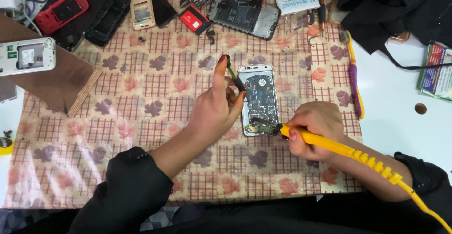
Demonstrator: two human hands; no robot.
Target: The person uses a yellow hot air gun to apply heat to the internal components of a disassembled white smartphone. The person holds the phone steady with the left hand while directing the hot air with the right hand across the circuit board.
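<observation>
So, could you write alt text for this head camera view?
Over an opened phone on a patterned cloth, the right hand holds a yellow soldering iron to its lower end, while the left hand holds a thin tool. Phone parts lie around.

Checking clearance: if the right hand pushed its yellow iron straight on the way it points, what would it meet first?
Probably the opened phone: the right hand aims the iron up-left, its tip already at the phone's lower board. Contact is unclear.

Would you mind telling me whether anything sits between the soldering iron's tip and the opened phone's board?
Nothing visible does: the soldering iron in the right hand already reaches the lower end of the phone.
</observation>
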